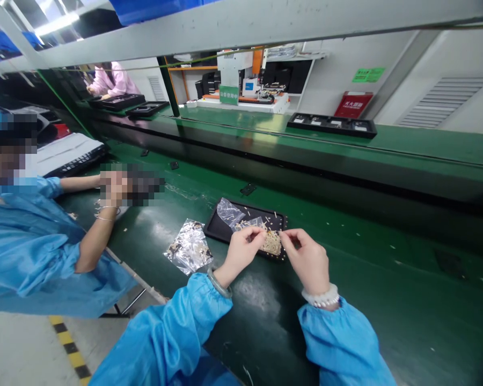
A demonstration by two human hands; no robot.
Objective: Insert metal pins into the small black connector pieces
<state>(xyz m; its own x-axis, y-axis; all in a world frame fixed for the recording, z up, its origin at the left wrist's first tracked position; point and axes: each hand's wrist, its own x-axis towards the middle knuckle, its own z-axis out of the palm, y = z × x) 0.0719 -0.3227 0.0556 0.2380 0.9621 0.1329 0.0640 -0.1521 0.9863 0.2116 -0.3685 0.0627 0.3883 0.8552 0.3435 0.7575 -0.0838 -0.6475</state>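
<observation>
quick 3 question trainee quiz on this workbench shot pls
1. True or false: both hands, the left hand and the right hand, are over the black tray.
2. What lies on the green table just left of the tray? A) clear plastic bag B) a keyboard C) a red box
3. Fill in: the pile of small parts in the tray is ____ in colour.

Key: 1 true; 2 A; 3 pale tan

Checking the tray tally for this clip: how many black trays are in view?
4. One tray under the hands; one long tray on the far ledge at right; two trays far left by a co-worker. Others may be hidden.
</observation>
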